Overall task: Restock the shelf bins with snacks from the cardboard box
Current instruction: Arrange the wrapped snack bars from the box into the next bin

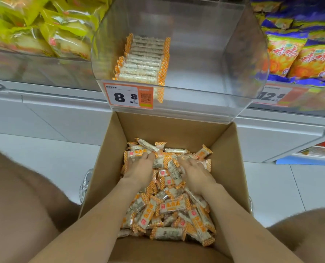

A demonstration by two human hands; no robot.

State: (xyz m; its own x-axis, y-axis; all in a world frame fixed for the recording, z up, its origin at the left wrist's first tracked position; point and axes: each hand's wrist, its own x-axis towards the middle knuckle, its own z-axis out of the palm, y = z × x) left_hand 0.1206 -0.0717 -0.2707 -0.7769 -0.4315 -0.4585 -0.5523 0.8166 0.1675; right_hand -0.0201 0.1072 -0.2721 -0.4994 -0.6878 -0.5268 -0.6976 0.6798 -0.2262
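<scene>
Far left: yellow packs (44, 31) on shelf. Next, left hand (139, 168) palm down on snacks (167, 207) heaped loose in box (108, 149), fingertips sunk among wrappers; grasping or not, cannot tell. Centre, above box: clear bin (205, 54) with one neat row (142, 61) at its left side. Then right hand (194, 172), fingers spread on heap, tips hidden; grip cannot tell. Far right: orange bags (300, 57). Handling guess: bars light, stiffish, probably crumbly; film slick, heap slides. Scoop bunch between both palms, press long sides, not crimped ends.
</scene>
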